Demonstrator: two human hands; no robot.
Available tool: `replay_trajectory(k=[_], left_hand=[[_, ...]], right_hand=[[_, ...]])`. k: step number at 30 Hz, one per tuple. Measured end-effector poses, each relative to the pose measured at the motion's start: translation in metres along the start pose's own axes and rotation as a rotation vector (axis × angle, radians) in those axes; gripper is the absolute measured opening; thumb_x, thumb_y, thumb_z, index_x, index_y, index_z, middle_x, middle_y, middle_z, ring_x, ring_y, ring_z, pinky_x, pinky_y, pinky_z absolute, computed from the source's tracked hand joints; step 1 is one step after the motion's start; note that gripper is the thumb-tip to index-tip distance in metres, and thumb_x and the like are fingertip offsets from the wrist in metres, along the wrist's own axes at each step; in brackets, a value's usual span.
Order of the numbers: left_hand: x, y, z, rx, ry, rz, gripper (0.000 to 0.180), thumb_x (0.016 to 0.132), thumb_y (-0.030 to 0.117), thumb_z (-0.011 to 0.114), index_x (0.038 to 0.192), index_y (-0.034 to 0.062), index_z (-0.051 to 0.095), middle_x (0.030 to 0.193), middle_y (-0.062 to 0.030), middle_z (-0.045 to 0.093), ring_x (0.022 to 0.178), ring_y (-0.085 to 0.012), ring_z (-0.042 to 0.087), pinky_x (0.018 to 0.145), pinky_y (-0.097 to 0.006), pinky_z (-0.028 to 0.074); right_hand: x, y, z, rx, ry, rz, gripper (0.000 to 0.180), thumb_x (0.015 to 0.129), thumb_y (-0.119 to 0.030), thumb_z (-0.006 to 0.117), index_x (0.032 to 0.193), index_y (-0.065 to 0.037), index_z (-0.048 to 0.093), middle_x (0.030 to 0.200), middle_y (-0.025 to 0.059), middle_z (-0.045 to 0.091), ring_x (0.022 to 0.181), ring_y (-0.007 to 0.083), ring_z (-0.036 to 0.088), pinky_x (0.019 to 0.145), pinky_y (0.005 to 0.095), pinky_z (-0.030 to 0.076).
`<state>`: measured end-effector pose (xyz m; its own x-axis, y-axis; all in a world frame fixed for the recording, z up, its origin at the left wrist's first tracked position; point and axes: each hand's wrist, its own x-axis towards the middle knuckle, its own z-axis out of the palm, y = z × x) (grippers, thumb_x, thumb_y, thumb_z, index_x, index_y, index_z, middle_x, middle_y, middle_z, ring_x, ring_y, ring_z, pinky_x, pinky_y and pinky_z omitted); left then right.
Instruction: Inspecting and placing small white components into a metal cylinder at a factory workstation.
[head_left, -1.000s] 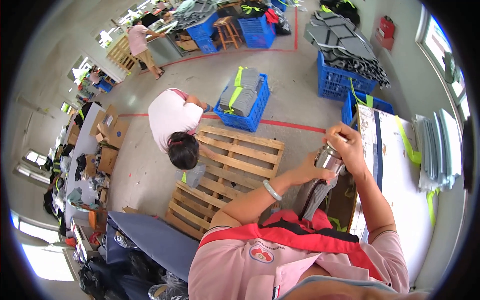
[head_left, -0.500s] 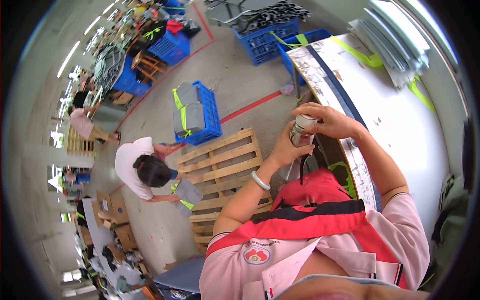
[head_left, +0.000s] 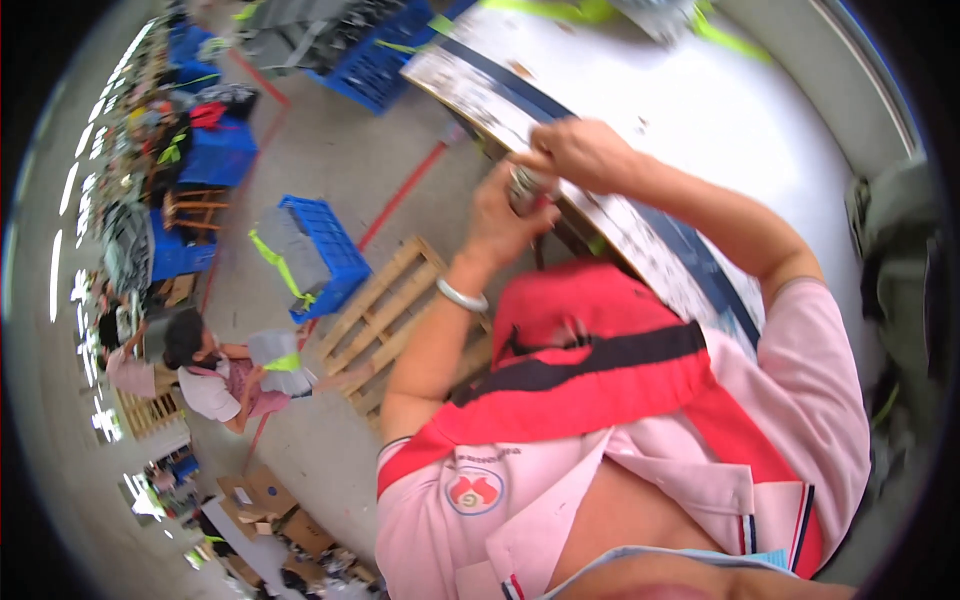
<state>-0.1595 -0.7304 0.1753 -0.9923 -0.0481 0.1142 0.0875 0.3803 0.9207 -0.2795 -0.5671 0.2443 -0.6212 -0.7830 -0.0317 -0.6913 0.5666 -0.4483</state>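
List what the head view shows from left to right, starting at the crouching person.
Crouching person → blue crate → wooden pallet → left hand → small metal object held between both hands → right hand → white table.

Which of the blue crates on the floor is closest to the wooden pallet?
The blue crate holding a grey bundle with a yellow-green strap, just left of the wooden pallet; the others sit farther up.
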Motion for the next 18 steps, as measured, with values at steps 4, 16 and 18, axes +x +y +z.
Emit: replay_trajectory(k=[4,16,18], left_hand=[[0.015,-0.020,0.004,0.052,-0.013,-0.022,0.068,0.067,0.012,0.088,0.126,0.0083,0.055,0.116,-0.0143,0.066,0.105,-0.0332,0.067,0.089,-0.042,0.055],[0.086,-0.093,0.021,-0.023,-0.113,-0.005,0.074,0.070,0.015,0.089,0.131,0.0039,0.050,0.114,-0.0112,0.067,0.101,-0.0229,0.066,0.086,-0.037,0.055],[0.112,-0.099,0.027,-0.225,-0.104,0.036,0.066,0.069,0.020,0.089,0.124,0.0074,0.055,0.113,-0.0134,0.069,0.100,-0.0270,0.069,0.086,-0.039,0.056]], right_hand=[[-0.020,0.023,0.016,0.245,0.018,-0.198,0.045,0.093,-0.043,0.068,0.124,-0.011,0.066,0.104,0.0172,0.066,0.089,0.0371,0.070,0.076,0.0441,0.055],[0.029,0.047,0.037,0.157,0.158,0.095,0.048,0.087,-0.032,0.074,0.132,-0.022,0.063,0.114,0.0123,0.065,0.096,0.0343,0.068,0.085,0.0435,0.054],[0.040,0.045,0.036,0.042,0.236,0.138,0.045,0.086,-0.025,0.074,0.131,-0.021,0.064,0.113,0.0120,0.066,0.097,0.0336,0.068,0.087,0.0424,0.055]])
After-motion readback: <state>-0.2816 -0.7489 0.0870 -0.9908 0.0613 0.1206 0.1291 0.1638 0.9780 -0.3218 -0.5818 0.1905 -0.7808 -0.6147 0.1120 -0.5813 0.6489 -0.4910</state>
